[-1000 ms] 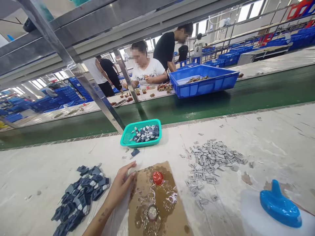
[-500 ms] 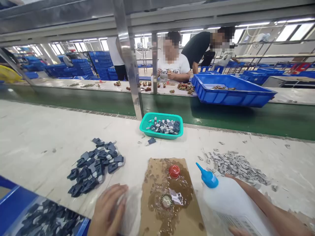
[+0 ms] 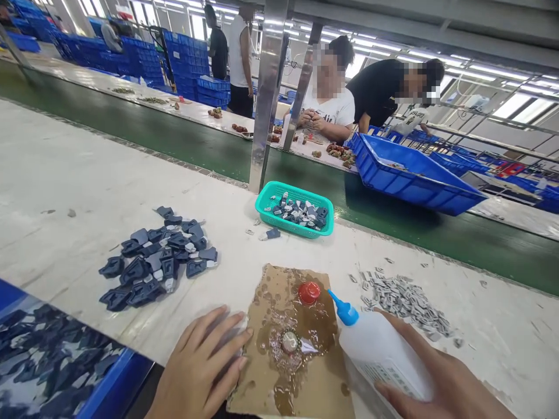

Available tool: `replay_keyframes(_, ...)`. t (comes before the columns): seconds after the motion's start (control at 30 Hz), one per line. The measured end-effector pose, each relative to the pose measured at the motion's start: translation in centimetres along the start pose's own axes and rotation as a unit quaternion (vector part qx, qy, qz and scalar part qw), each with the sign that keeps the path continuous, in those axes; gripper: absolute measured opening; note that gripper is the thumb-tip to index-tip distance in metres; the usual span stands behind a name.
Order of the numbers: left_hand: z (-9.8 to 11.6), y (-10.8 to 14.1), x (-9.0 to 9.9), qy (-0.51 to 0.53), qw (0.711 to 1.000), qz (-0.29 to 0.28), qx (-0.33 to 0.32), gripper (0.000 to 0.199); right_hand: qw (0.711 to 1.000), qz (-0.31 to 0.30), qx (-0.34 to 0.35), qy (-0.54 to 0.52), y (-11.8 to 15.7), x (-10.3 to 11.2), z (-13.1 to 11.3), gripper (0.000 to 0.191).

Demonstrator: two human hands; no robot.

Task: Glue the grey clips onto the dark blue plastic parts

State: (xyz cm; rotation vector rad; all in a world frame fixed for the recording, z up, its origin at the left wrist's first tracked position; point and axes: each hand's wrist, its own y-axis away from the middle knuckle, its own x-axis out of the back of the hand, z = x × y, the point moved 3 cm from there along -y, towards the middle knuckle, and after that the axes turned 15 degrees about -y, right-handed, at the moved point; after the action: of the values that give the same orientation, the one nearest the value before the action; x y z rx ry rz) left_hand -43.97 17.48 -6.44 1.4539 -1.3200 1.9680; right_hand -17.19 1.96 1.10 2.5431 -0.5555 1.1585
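Note:
My left hand lies with fingers spread at the left edge of a wet brown board, its fingertips touching that edge. On the board are a red cap and a small round pale piece in clear liquid. My right hand is wrapped round a white bottle. The bottle is tilted, its blue nozzle pointing up and left beside the board's right edge.
Dark blue parts are heaped at left, small grey pieces at right. A green basket of parts stands behind the board. A blue bin fills the lower left. People and a large blue tub are beyond the green strip.
My left hand has moved right, its fingers now spread and touching the board. The bottle in my right hand is closer to the board. The view has tilted.

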Motion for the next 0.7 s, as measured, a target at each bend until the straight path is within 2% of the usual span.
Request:
replay_keyframes(0.27,0.0,-0.1,0.0,0.001,1.0,0.0,-0.003,0.029,0.999,-0.022,-0.022,0.033,-1.0,-0.3,-0.9,0.06)
replay_keyframes(0.47,0.0,0.0,0.0,0.008,1.0,0.004,0.006,0.026,0.998,-0.037,0.016,0.056,-1.9,-0.4,-0.8,0.061)
replay_keyframes(0.7,0.1,0.1,0.0,0.007,1.0,0.001,0.009,0.026,0.997,-0.027,0.02,0.072,-2.1,-0.5,-0.8,0.06)
